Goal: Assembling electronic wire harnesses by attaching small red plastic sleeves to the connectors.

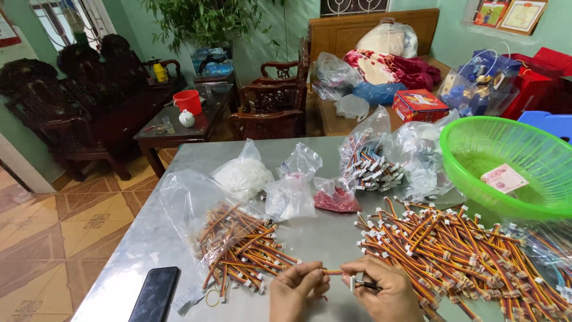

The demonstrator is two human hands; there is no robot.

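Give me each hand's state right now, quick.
Left hand: closed, pinching one end of a short orange-and-brown wire lead.
Right hand: closed on the lead's other end at a small white plastic connector.

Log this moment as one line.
left hand: pinches wire | right hand: holds connector and tool | cable pile: right | bagged cables: left | phone: table edge

Both wrists run off the bottom edge, and the green basket point(476, 173) is cut off at right.
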